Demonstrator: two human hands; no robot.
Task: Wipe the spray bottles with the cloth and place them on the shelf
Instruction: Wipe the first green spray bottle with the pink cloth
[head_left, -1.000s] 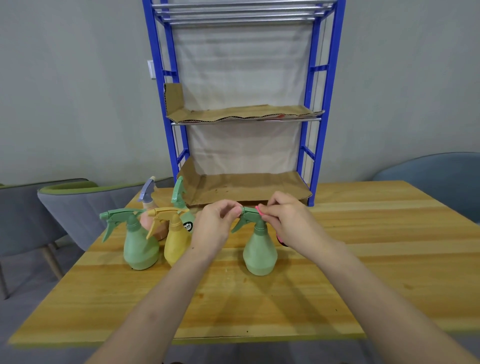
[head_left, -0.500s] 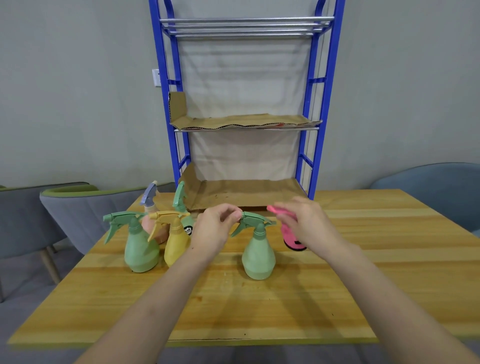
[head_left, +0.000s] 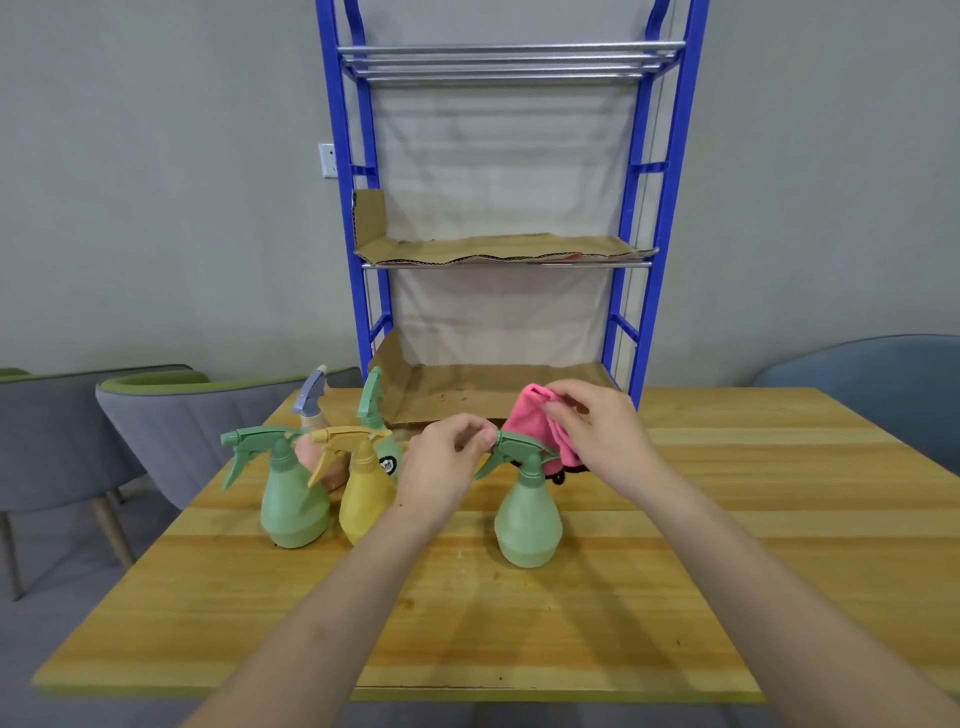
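Your left hand (head_left: 447, 467) pinches the nozzle of the green spray bottle (head_left: 527, 525), which stands upright on the table (head_left: 675, 597) in front of the shelf (head_left: 644, 218). Your right hand (head_left: 602, 431) grips the pink cloth (head_left: 540, 423). A second ago this hand was on the sprayer head; it now holds the cloth raised just behind it.

Matt plastic spray bottles (head_left: 527, 519), soft pink cloth (head_left: 540, 426), varnished wood table (head_left: 675, 571), painted-metal shelf (head_left: 670, 208) with corrugated cardboard (head_left: 493, 249).
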